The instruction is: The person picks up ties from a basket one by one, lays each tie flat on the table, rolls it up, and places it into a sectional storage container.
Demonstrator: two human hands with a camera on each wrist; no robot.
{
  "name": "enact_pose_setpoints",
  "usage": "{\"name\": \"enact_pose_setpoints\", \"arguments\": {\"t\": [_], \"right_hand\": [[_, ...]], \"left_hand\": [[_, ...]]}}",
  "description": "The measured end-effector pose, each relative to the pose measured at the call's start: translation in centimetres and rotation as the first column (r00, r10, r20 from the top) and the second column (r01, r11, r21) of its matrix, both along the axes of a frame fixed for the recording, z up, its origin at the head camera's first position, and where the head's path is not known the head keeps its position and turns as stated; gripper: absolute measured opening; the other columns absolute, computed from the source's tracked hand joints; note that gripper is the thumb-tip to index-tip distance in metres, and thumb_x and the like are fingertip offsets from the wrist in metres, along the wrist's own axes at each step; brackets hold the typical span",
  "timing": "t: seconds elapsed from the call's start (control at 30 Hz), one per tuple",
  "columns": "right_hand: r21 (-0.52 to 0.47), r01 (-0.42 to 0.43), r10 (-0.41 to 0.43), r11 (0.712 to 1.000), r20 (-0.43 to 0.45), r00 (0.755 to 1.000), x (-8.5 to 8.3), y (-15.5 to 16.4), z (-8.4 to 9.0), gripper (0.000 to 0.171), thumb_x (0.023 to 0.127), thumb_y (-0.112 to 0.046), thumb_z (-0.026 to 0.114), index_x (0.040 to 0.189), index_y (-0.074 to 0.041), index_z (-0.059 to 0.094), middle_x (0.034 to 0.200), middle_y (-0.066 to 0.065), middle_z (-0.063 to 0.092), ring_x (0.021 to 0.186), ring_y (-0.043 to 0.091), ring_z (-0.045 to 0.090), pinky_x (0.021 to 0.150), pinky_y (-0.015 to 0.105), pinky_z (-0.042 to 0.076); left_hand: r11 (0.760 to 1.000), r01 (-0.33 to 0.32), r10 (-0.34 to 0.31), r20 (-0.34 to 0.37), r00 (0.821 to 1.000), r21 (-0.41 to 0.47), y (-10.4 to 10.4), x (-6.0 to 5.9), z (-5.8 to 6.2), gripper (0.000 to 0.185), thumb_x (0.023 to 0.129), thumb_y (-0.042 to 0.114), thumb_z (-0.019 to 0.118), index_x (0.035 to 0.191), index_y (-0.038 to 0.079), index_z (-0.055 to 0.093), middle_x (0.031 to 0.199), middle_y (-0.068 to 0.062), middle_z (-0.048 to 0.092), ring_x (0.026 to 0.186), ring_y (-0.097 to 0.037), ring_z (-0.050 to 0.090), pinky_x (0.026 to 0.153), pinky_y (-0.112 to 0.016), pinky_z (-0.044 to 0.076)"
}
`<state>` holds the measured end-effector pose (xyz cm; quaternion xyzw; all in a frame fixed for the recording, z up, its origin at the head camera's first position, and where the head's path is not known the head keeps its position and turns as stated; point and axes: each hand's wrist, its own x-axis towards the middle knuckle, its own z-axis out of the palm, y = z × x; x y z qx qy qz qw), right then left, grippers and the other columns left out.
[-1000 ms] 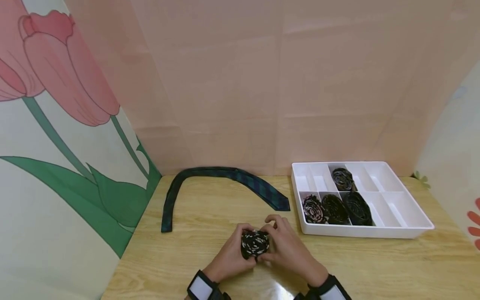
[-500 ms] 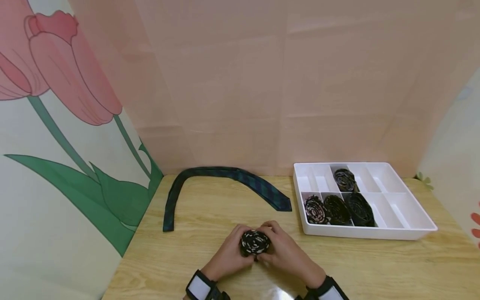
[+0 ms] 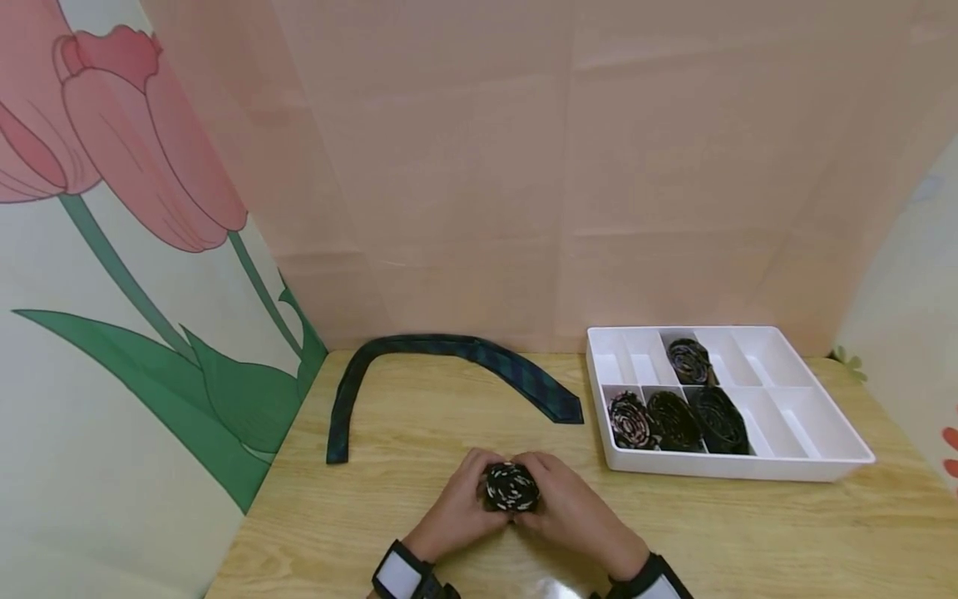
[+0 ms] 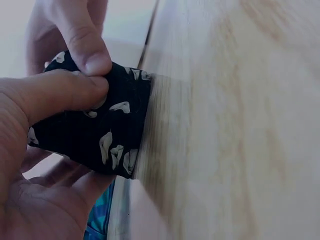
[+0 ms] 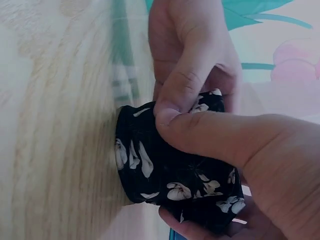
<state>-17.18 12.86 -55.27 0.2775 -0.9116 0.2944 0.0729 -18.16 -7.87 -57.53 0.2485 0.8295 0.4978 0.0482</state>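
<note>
Both hands grip a rolled necktie, black with white flower marks, its spiral edge facing up in the head view. My left hand curls round its left side and my right hand round its right side. In the left wrist view the two thumbs press side by side on the near face of the rolled necktie. The right wrist view shows the roll with one edge right at the tabletop. Behind the hands lies a long dark green and navy necktie, unrolled in a bent curve.
A white divided tray stands to the right. Its compartments hold several rolled dark neckties, three in the front row and one in the back row. A pink backdrop rises at the table's far edge.
The right hand's fingers, lifted off the roll a second ago, now wrap its far side. Both hands have closed in round the rolled necktie. The tray and the unrolled necktie lie as before.
</note>
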Motion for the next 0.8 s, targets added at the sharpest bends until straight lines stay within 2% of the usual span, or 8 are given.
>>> {"name": "enact_pose_setpoints", "arguments": {"t": [0.13,0.2,0.3,0.37,0.47,0.57,0.67,0.8], "right_hand": [[-0.001,0.023,-0.023,1.000,0.019,1.000,-0.1,0.1,0.0,0.070,0.064,-0.033,0.090,0.124,-0.017,0.057,0.110,0.001,0.065,0.099,0.014,0.061,0.087,0.040,0.054],[-0.002,0.027,-0.027,1.000,0.021,0.999,-0.2,0.2,-0.1,0.072,0.064,-0.034,0.090,0.125,-0.016,0.057,0.110,0.002,0.065,0.099,0.015,0.061,0.087,0.040,0.054],[-0.011,0.030,-0.029,0.999,0.024,0.999,-0.4,0.3,-0.4,0.071,0.065,-0.033,0.090,0.127,-0.016,0.057,0.114,0.002,0.065,0.104,0.016,0.062,0.089,0.040,0.053],[-0.025,0.036,-0.035,0.999,0.023,0.999,-0.6,0.4,-0.6,0.069,0.065,-0.032,0.090,0.125,-0.017,0.059,0.115,0.000,0.065,0.106,0.016,0.061,0.089,0.040,0.053],[-0.061,0.063,-0.061,0.996,0.040,0.997,-0.7,0.5,-0.8,0.064,0.063,-0.032,0.090,0.119,-0.021,0.062,0.111,-0.005,0.066,0.104,0.012,0.061,0.089,0.039,0.053],[-0.069,0.126,-0.122,0.990,0.058,0.991,-0.8,0.6,-0.7,0.061,0.062,-0.033,0.089,0.116,-0.023,0.063,0.108,-0.007,0.067,0.101,0.011,0.062,0.088,0.037,0.053],[-0.072,0.192,-0.186,0.979,0.086,0.979,-1.0,1.0,-0.2,0.060,0.063,-0.032,0.089,0.116,-0.020,0.064,0.108,-0.003,0.068,0.100,0.013,0.063,0.088,0.037,0.053],[-0.085,0.235,-0.231,0.968,0.059,0.971,-1.4,2.0,1.0,0.062,0.064,-0.029,0.089,0.118,-0.013,0.064,0.111,0.005,0.069,0.101,0.021,0.065,0.086,0.040,0.055]], "left_hand": [[0.986,0.031,-0.060,0.173,0.983,0.164,-0.2,-0.1,-0.2,0.067,0.079,0.017,0.080,0.133,0.016,0.041,0.141,-0.005,0.045,0.132,-0.015,0.050,0.103,-0.022,0.045],[0.978,0.039,-0.084,0.216,0.973,0.203,-0.3,-0.2,-0.3,0.067,0.078,0.017,0.080,0.133,0.019,0.042,0.143,-0.004,0.045,0.135,-0.015,0.048,0.103,-0.021,0.044],[0.978,0.055,-0.099,0.218,0.971,0.200,-0.4,-0.5,-0.4,0.063,0.080,0.021,0.077,0.133,0.023,0.044,0.144,0.000,0.046,0.136,-0.015,0.047,0.104,-0.022,0.044],[0.984,0.054,-0.089,0.204,0.975,0.169,-0.5,-0.7,-0.4,0.057,0.087,0.028,0.070,0.137,0.022,0.044,0.143,0.002,0.048,0.135,-0.013,0.048,0.105,-0.023,0.044],[0.995,0.023,-0.037,0.146,0.989,0.092,-0.4,-1.0,-0.3,0.047,0.098,0.037,0.053,0.140,0.018,0.044,0.139,0.001,0.053,0.129,-0.010,0.051,0.105,-0.026,0.044],[0.998,-0.027,0.021,0.106,0.994,0.052,-0.2,-1.5,0.0,0.044,0.104,0.040,0.038,0.140,0.015,0.046,0.131,0.000,0.058,0.120,-0.010,0.056,0.100,-0.028,0.047],[0.994,-0.058,0.047,0.116,0.992,0.091,0.2,-2.0,0.2,0.045,0.105,0.041,0.034,0.136,0.011,0.049,0.123,-0.002,0.061,0.113,-0.014,0.061,0.095,-0.030,0.051],[0.989,-0.084,0.066,0.145,0.987,0.122,0.9,-2.8,0.4,0.047,0.105,0.044,0.033,0.132,0.011,0.052,0.116,-0.001,0.064,0.107,-0.019,0.065,0.087,-0.030,0.054]]}}
